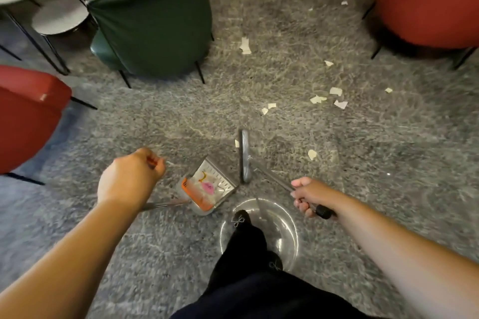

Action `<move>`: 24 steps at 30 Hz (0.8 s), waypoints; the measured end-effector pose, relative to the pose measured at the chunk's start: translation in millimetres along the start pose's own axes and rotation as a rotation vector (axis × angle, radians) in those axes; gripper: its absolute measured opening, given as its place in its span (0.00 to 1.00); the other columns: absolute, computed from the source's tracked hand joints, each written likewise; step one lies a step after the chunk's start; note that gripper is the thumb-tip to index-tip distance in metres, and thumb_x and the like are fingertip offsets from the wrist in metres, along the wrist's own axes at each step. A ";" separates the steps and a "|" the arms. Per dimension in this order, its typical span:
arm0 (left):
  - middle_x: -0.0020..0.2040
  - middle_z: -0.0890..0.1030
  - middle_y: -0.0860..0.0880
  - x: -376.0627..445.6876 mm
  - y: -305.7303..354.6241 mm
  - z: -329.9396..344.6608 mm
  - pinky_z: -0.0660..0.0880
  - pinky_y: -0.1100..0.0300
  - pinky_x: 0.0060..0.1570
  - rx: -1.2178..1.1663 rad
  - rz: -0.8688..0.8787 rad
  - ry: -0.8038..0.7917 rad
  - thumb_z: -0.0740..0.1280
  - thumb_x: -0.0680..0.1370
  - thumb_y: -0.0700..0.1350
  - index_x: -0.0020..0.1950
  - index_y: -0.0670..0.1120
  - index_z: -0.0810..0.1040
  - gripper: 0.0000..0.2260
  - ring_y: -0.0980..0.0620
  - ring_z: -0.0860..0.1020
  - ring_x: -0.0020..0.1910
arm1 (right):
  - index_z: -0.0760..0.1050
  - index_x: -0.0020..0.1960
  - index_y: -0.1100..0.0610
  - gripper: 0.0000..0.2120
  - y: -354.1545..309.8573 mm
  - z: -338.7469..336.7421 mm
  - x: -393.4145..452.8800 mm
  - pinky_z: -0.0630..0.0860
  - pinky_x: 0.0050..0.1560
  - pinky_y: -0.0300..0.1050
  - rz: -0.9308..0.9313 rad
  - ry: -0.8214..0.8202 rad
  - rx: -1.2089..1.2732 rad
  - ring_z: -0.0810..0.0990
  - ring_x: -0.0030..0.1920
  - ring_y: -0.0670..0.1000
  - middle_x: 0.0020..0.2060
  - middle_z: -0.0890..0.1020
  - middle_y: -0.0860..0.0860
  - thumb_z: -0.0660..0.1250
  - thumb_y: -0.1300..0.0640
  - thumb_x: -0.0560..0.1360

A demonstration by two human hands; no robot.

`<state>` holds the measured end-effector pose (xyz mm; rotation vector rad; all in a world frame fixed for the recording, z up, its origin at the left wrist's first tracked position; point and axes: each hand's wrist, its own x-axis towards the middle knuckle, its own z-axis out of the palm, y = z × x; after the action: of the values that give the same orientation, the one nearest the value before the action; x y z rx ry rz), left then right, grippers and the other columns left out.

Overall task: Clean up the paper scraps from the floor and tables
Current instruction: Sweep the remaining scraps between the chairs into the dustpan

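Low in the frame, left hand [131, 176] fists the grey long-handled dustpan [210, 186] upright, right hand [309, 195] grips the grey broom [245, 156], angled to draw in the cream paper scraps [326, 98] up right.

1. The dustpan [207, 188] is set on the floor [388, 189], and every place below is given from it.
2. The broom head [245, 155] is found just to its right.
3. Paper scraps [326, 98] are scattered beyond it and to the right.
4. An armchair [155, 21] is placed beyond it, to the left.
5. A foot [242, 217] is planted just behind it, to the right.
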<state>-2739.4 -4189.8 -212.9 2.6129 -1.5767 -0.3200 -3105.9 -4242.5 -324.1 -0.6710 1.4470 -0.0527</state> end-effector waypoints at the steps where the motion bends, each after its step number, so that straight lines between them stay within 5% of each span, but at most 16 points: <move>1: 0.38 0.82 0.43 9.2 2.4 1.2 0.72 0.55 0.37 0.010 0.002 -0.011 0.66 0.76 0.57 0.44 0.52 0.79 0.09 0.39 0.80 0.42 | 0.64 0.61 0.53 0.14 -10.6 2.8 8.3 0.65 0.19 0.33 -0.001 -0.009 -0.001 0.67 0.19 0.44 0.31 0.72 0.56 0.60 0.67 0.79; 7: 0.34 0.81 0.48 59.8 22.3 10.3 0.67 0.58 0.32 0.072 0.022 -0.052 0.66 0.75 0.57 0.40 0.53 0.76 0.09 0.42 0.80 0.38 | 0.63 0.65 0.52 0.17 -69.2 5.7 62.5 0.66 0.21 0.33 0.006 -0.081 -0.024 0.68 0.19 0.44 0.32 0.71 0.56 0.59 0.66 0.79; 14: 0.34 0.82 0.50 100.9 56.7 18.3 0.73 0.58 0.32 0.125 0.118 -0.083 0.67 0.74 0.58 0.42 0.54 0.78 0.09 0.45 0.81 0.37 | 0.61 0.70 0.50 0.20 -109.1 -14.2 111.7 0.65 0.20 0.33 0.082 -0.104 0.026 0.68 0.20 0.44 0.32 0.71 0.55 0.58 0.64 0.81; 19: 0.32 0.81 0.50 121.8 98.0 21.5 0.66 0.60 0.28 0.191 0.152 -0.076 0.67 0.74 0.60 0.43 0.55 0.79 0.09 0.45 0.81 0.34 | 0.61 0.71 0.50 0.19 -127.0 -64.7 131.2 0.63 0.19 0.31 0.128 -0.090 0.099 0.65 0.18 0.43 0.32 0.69 0.55 0.54 0.64 0.82; 24: 0.32 0.81 0.52 137.3 159.4 22.9 0.70 0.61 0.29 0.173 0.151 -0.086 0.68 0.75 0.59 0.44 0.55 0.79 0.08 0.47 0.80 0.35 | 0.64 0.71 0.51 0.19 -140.5 -138.0 137.6 0.63 0.19 0.32 0.145 -0.041 0.111 0.66 0.19 0.44 0.33 0.71 0.56 0.56 0.64 0.82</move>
<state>-2820.5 -4384.8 -227.5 2.6136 -1.8987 -0.3011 -3161.2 -4469.5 -380.1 -0.4733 1.4387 -0.0067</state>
